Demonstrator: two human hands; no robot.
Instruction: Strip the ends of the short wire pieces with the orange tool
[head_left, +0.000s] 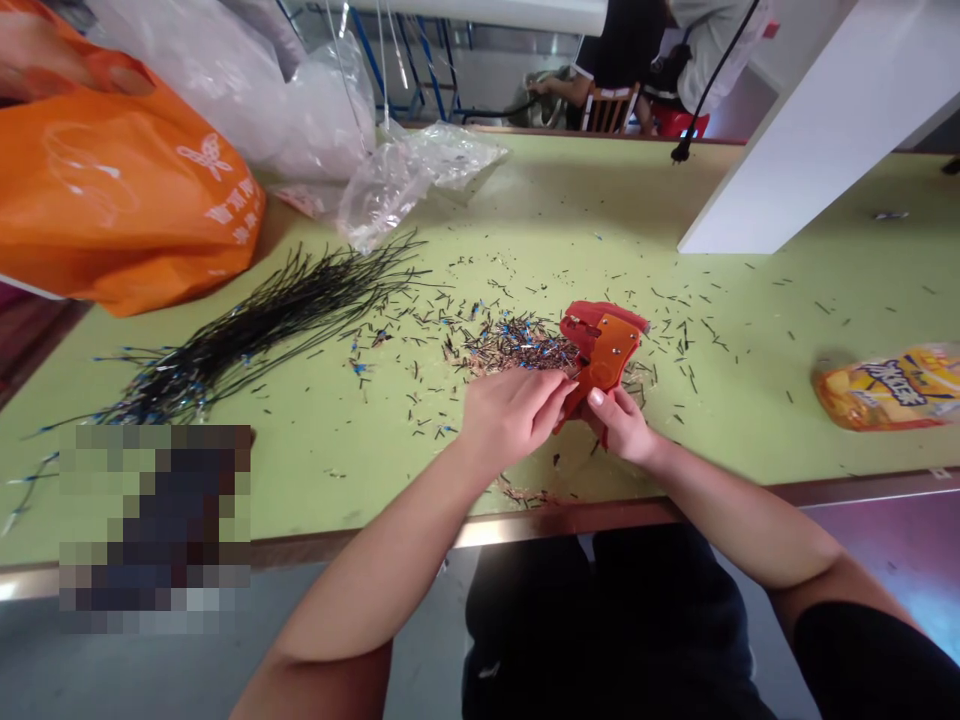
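My right hand [628, 425] grips the handles of a red and orange wire stripper [604, 345], its head pointing away from me and up to the left. Close against the tool's left side is my left hand [514, 412], fingers pinched together; whatever they may hold is too small or hidden to make out. Beyond my left hand, a heap of short black and blue wire scraps [521, 340] lies on the green table [360, 470]. To the left rests a long bundle of black wires [262, 310] with blue and bare metallic ends.
An orange bag [127, 200] and clear plastic bags [397, 180] stand at the back left. A white post [787, 150] rises at the back right, near a hanging black plug [681, 150]. A yellow snack packet [892, 388] lies at right. Two people sit beyond the table.
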